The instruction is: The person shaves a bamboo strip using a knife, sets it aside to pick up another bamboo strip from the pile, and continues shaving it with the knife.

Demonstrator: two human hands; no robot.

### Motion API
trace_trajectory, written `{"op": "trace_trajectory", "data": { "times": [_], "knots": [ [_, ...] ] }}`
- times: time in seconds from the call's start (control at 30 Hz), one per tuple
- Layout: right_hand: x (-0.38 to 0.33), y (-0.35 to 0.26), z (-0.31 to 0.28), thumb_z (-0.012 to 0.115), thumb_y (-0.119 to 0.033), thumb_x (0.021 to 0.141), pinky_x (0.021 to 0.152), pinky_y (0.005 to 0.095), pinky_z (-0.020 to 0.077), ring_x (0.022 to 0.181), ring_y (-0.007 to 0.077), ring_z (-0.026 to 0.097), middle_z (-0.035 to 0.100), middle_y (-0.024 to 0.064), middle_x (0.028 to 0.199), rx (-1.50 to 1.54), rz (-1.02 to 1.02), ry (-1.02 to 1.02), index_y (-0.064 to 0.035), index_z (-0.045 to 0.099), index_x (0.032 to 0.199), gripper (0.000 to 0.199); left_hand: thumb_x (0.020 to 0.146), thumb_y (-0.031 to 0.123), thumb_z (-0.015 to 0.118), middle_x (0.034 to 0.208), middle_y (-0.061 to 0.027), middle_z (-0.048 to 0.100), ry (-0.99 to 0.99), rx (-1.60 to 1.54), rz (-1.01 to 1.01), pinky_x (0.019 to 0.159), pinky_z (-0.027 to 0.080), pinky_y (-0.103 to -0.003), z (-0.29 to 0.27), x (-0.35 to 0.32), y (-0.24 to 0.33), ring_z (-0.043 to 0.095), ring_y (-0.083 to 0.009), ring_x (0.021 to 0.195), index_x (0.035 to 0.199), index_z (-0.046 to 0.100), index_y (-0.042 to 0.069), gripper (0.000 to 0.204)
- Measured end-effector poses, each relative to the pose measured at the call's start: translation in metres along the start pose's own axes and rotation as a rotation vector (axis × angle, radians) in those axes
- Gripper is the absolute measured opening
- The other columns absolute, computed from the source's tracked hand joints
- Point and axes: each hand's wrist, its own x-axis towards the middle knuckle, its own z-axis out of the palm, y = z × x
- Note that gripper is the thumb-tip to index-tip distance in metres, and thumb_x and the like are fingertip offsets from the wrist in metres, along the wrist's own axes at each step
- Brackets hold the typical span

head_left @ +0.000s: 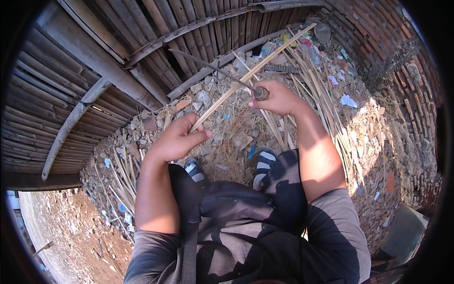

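My left hand (182, 137) is closed around the lower end of a long, pale bamboo strip (269, 57), which slants up and away to the far right. In my right hand (276, 98) is the thick, round handle of a long-bladed knife (213, 67). Its thin dark blade points to the far left and crosses the strip just ahead of my fist. Whether the edge touches the strip, I cannot tell. Below my hands lies ground strewn with rubble and dry fibres.
Many split bamboo strips (331, 111) lie along my right side, and more strips (124, 173) are at my left. A bamboo slat wall (156, 28) rises at the left and ahead. A brick wall (414, 94) stands at the right, with litter near its base.
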Motion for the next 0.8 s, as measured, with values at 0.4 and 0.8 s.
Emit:
{"op": "trace_trajectory", "data": {
  "times": [0.4,0.8],
  "knots": [
    [0.003,-0.020,0.007,0.082,-0.036,0.083,0.090,0.0461,0.0539,0.101,0.0394,0.071,0.074,0.0228,0.104,-0.138,0.054,0.075,-0.0036,0.070,0.120,0.051,0.095,0.025,0.078,0.080,0.0097,0.050,0.046,0.087,0.018,0.062,0.035,-0.023,0.001,0.006,-0.005,0.044,-0.0026,0.073,0.097,0.060,0.008,0.025],
    [0.000,0.043,-0.009,0.085,-0.039,0.080,0.097,0.0418,0.0526,0.111,0.0370,0.070,0.073,0.0242,0.116,0.039,0.341,0.214,-0.0029,0.068,0.129,0.063,0.094,0.030,0.079,0.079,0.0073,0.051,0.092,0.106,0.017,0.061,0.036,-0.024,0.002,-0.001,0.007,0.045,-0.0036,0.072,0.096,0.060,0.006,0.031]
  ]
}}
